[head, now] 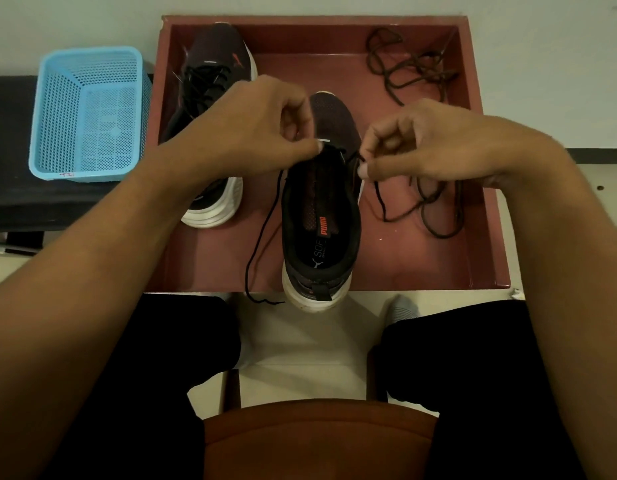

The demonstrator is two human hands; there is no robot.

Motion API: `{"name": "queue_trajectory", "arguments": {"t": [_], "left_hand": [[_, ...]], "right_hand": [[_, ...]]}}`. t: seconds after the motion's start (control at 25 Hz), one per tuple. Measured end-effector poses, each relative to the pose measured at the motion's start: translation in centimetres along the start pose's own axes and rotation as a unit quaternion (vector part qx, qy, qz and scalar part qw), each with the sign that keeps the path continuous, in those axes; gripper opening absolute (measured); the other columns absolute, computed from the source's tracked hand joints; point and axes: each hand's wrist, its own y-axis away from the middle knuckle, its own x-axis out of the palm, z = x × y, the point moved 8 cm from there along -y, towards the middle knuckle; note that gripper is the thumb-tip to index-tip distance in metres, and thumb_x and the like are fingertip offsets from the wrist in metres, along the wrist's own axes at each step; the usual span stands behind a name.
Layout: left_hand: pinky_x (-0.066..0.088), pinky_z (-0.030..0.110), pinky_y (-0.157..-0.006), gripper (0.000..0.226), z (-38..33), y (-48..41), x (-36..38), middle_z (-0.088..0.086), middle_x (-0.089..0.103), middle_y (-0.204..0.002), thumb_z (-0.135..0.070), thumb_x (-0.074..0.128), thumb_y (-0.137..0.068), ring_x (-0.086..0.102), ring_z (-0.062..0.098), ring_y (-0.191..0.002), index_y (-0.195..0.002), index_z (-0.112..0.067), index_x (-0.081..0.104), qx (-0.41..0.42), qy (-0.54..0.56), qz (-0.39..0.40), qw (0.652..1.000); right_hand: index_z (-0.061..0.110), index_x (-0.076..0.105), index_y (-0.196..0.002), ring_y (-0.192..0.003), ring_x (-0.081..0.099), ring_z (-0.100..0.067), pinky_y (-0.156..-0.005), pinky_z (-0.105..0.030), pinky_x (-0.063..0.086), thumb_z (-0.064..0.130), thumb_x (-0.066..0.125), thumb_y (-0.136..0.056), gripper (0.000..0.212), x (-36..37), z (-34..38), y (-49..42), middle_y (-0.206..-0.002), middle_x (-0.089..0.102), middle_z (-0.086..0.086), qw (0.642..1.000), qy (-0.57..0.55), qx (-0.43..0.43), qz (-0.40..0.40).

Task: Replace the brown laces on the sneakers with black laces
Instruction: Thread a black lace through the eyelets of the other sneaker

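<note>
Step in hand, judged: lacing second sneaker (321, 209) with black lace (265, 230), only lowest eyelets near toe threaded so far. Other sneaker (210, 98) at back left of red tray (480, 202), already carrying black lacing, so likely done. Second sneaker in tray middle, heel hanging over near edge, tongue and insole open to view.

Left hand (251, 129) over toe end, fingers (312, 145) pinched narrow on white lace tip at left eyelet row. Right hand (421, 143) beside right eyelet row, fingers (364, 169) pinched on other strand of black lace. Left strand trailing down sneaker's left side, loose end past tray edge onto floor.

Two brown laces (407, 67) lying loose in tray, one back right, one right of sneaker; removal apparently finished. Blue basket (88, 112) left of tray, apparently empty.

Next move calls for: evening strand lengths, crossing tips over tongue, feeding each through next eyelet up, pulling snug. Risk: brown lace near right hand mistaken for black strand.
</note>
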Motion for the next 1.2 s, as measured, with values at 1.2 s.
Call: {"name": "queue_trajectory", "arguments": {"t": [1.2], "left_hand": [[0.045, 0.002, -0.055, 0.028, 1.8, 0.5, -1.6, -0.010, 0.069, -0.067, -0.046, 0.073, -0.094, 0.063, -0.007, -0.056, -0.092, -0.018, 0.078, -0.036, 0.027, -0.023, 0.999]], "right_hand": [[0.018, 0.052, -0.074, -0.060, 0.046, -0.012, -0.061, -0.028, 0.043, 0.007, 0.061, -0.099, 0.028, -4.8, 0.6, -0.2, -0.071, 0.056, 0.001, 0.868, -0.389, -0.144, -0.272]]}}
